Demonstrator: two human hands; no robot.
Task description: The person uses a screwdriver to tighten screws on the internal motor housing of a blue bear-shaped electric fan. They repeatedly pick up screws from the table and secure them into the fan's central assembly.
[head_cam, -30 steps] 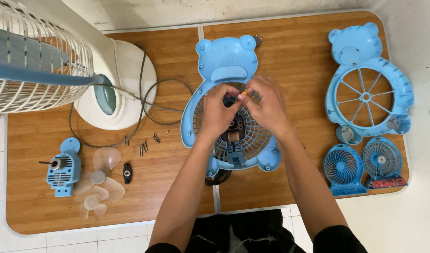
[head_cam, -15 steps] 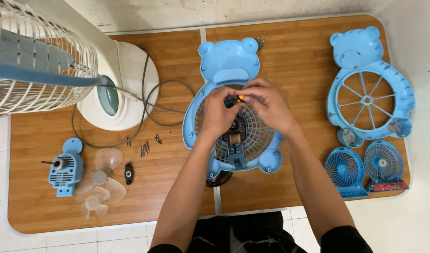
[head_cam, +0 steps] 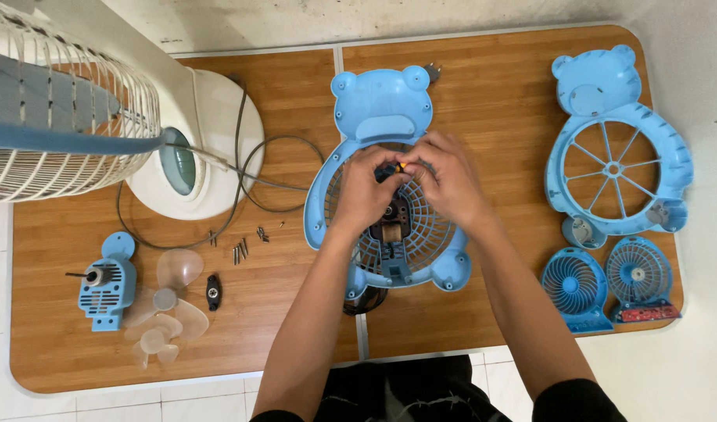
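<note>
A blue bear-shaped fan housing (head_cam: 382,105) lies flat in the middle of the wooden table (head_cam: 499,101), its round grille and a dark motor (head_cam: 391,223) facing up. Both hands meet over the grille's upper part. My left hand (head_cam: 362,191) and my right hand (head_cam: 446,181) pinch at a small orange-and-dark part (head_cam: 400,166) between their fingertips, just above the motor. What exactly each finger holds is hidden by the hands.
A second bear-shaped front shell (head_cam: 613,148) lies at the right, with two small blue fans (head_cam: 605,283) below it. A white standing fan (head_cam: 69,117) and its cable (head_cam: 257,176) fill the left. Loose screws (head_cam: 241,246), a clear propeller (head_cam: 167,309) and a small blue motor housing (head_cam: 108,283) lie lower left.
Both hands have stayed over the grille and shifted slightly, fingertips still working at the small part. The view has drifted a little; nothing else on the table moved.
</note>
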